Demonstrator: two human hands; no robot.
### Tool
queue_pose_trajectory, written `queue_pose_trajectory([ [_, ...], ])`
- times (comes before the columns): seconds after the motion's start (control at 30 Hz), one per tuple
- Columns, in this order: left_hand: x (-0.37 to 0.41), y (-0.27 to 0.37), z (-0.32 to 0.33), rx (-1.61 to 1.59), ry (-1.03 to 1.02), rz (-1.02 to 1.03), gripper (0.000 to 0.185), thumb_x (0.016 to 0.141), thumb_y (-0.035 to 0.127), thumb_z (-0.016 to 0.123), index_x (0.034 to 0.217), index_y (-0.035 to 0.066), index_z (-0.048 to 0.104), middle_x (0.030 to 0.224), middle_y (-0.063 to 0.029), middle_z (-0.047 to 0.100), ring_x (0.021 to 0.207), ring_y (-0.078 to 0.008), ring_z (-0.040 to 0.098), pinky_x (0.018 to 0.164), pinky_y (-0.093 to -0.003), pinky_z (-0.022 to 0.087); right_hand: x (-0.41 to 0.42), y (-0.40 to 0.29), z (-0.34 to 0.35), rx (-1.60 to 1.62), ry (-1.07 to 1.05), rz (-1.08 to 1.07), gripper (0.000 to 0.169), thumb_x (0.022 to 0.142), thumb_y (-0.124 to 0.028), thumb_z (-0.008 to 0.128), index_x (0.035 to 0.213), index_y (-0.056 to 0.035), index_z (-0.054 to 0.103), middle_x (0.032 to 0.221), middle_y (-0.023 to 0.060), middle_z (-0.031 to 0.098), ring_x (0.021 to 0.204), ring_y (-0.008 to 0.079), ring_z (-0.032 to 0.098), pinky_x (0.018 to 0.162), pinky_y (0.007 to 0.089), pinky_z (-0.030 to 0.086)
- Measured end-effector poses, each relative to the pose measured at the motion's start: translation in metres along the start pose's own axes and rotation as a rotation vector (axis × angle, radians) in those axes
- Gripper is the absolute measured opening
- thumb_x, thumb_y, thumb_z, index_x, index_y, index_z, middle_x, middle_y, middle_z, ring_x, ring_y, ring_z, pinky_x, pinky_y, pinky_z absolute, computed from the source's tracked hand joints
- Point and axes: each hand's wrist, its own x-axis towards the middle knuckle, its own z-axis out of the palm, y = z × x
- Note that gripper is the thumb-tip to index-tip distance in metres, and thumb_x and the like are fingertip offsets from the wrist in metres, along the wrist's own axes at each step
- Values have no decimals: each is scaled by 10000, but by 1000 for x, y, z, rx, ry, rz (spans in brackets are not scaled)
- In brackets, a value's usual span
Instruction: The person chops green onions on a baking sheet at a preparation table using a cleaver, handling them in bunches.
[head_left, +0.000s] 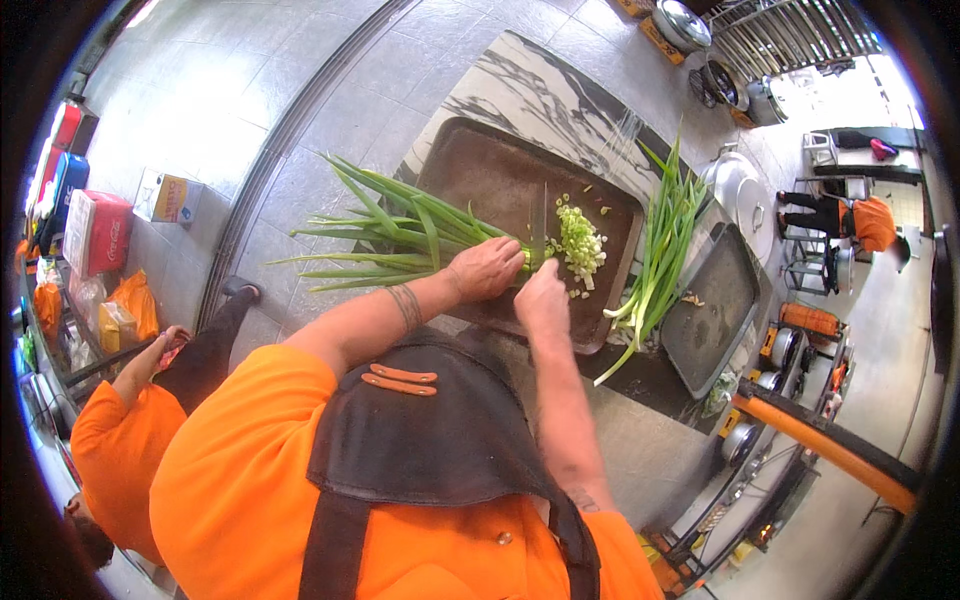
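Observation:
My left hand (487, 268) presses a bunch of green onions (420, 234) onto a large brown tray (480, 161), their long leaves reaching out past its left edge. In my right hand (543, 298) is a kitchen knife (539, 225), its blade upright in the picture, right at the cut end of the bunch. The knife's handle is hidden in my fist. Chopped green onion (581, 244) lies in a heap on the tray, just right of the blade, with a few loose bits around it.
The tray rests on a marble-patterned table (525, 79). More whole green onions (660, 247) lie right of it, beside a smaller dark tray (712, 307). A large lidded pot (742, 202) stands beyond. One person (127, 442) is close on my left; another (847, 221) bends far right.

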Motion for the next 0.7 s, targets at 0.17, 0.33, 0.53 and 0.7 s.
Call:
queue_pose_trajectory([
  [0.17, -6, 6, -4, 70, 103, -33, 166, 823, 156, 655, 919, 39, 587, 982, -133, 614, 1024, -328, 600, 944, -455, 468, -7, 0, -25, 37, -171, 78, 273, 958, -100, 475, 1184, 52, 451, 1058, 397, 672, 1067, 542, 656, 941, 589, 525],
  [0.33, -3, 8, -4, 63, 89, -63, 171, 833, 166, 653, 944, 50, 595, 1010, -125, 637, 1020, -325, 615, 964, -462, 445, 3, 2, 2, 43, 23, 3, 243, 972, -113, 485, 1160, 38, 453, 1026, 392, 678, 1000, 544, 676, 906, 609, 530],
  [0.53, -5, 3, -1, 66, 65, -75, 210, 807, 171, 657, 954, 44, 573, 958, -127, 606, 975, -319, 615, 923, -446, 457, -16, -2, -10, 17, -84, 79, 302, 953, -105, 487, 1200, 67, 455, 1073, 411, 661, 1069, 533, 660, 947, 589, 520],
  [0.7, -3, 4, -3, 56, 37, -98, 215, 791, 175, 657, 933, 46, 559, 952, -132, 575, 978, -322, 599, 912, -444, 463, 0, -2, -6, 13, 0, 1, 267, 992, -160, 502, 1158, 47, 470, 1020, 383, 680, 993, 527, 681, 888, 592, 544],
])
